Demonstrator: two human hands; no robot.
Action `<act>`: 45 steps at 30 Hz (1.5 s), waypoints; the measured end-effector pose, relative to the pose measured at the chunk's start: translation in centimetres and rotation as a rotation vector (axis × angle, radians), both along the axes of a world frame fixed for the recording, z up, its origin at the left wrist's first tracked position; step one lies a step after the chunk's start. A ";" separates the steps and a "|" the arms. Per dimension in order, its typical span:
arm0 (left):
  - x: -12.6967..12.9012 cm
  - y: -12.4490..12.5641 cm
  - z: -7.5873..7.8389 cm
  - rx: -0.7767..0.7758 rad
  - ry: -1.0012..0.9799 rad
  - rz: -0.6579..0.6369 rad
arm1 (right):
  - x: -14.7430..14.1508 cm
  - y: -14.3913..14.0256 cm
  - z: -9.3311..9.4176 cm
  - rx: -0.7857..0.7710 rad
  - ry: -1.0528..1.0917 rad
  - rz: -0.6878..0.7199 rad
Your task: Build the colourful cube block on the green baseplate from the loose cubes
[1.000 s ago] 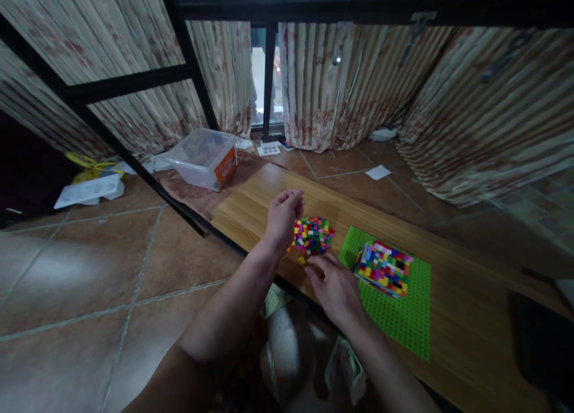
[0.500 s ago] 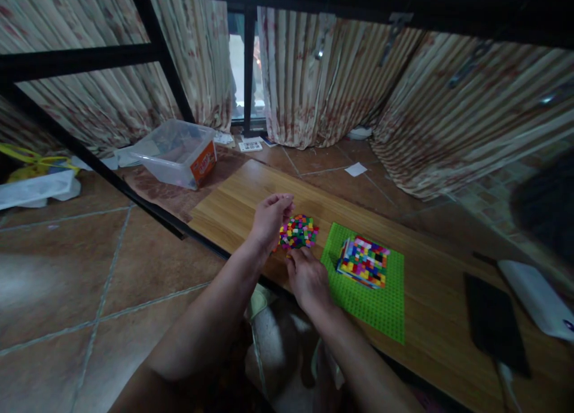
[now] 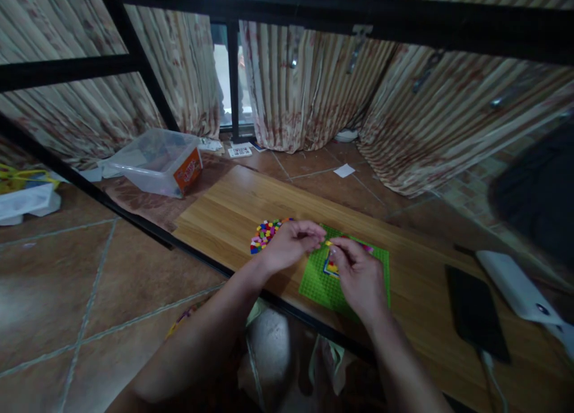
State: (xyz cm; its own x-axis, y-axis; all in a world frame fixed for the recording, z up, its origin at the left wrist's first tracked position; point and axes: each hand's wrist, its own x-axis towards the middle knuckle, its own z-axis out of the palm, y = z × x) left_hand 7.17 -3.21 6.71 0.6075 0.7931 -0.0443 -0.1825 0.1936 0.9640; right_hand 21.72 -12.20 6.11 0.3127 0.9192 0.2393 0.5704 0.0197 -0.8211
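My right hand (image 3: 362, 275) is above the brick build, pinching a small yellow toy brick (image 3: 329, 244) between thumb and fingertips. Close by on its left, my left hand (image 3: 296, 239) has its fingers curled toward the thumb; whatever is inside it is hidden. Under the right hand a block of multicoloured bricks (image 3: 330, 268) stands on a green studded baseplate (image 3: 318, 284), mostly covered by the hand. A heap of loose coloured bricks (image 3: 264, 233) lies on the wooden tabletop, left of the baseplate and partly behind my left hand.
On the wooden tabletop (image 3: 233, 198), a black phone (image 3: 476, 311) with a cable and a white device (image 3: 511, 281) lie at the right. A clear plastic bin (image 3: 156, 162) with an orange label stands beyond the left end. A black metal frame (image 3: 147, 96) crosses the view before curtains.
Both hands have moved right from the loose brick heap to the build on the baseplate. A yellow brick now shows in my right fingertips. The camera view has shifted slightly.
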 end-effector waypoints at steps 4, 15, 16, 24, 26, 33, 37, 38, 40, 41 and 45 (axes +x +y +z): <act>1.4 -0.7 -0.5 0.022 -0.018 0.032 | 0.4 0.0 -0.4 0.001 0.173 -0.045; 3.2 -2.0 -0.3 -0.202 -0.062 0.070 | 0.4 -0.3 -0.1 0.052 0.175 -0.139; 3.1 -2.1 -0.2 -0.234 -0.068 0.062 | 0.5 -0.3 -0.1 0.052 0.165 -0.135; 2.8 -1.4 -1.1 -0.168 0.047 0.070 | 0.9 -0.5 0.1 0.063 -0.020 -0.003; 2.7 -1.0 -1.7 -0.019 0.136 0.109 | 1.5 -0.5 0.4 0.087 0.003 -0.054; 2.3 -0.6 -2.2 0.214 0.306 -0.098 | 3.8 -0.4 0.8 0.150 0.059 -0.238; 2.6 -0.7 -1.9 0.250 0.346 -0.082 | 3.4 -0.6 0.9 0.155 -0.001 -0.186; 2.7 -0.7 -1.9 0.258 0.349 -0.073 | 3.3 -0.6 1.0 0.151 -0.019 -0.167; 3.0 -0.6 -2.0 0.263 0.348 -0.060 | 3.1 -0.7 1.2 0.135 -0.047 -0.142; 3.1 -0.5 -2.1 0.259 0.342 -0.051 | 3.1 -0.8 1.3 0.129 -0.057 -0.137; 3.7 -0.2 -2.6 0.224 0.309 0.001 | 3.8 -0.6 1.2 0.158 -0.065 -0.160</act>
State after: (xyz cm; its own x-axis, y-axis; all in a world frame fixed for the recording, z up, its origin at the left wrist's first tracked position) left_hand 10.83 -3.40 4.12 0.5917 0.8046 -0.0503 0.1232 -0.0286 0.9920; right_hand 25.55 -12.80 7.33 0.4309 0.8088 0.4003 0.6281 0.0498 -0.7766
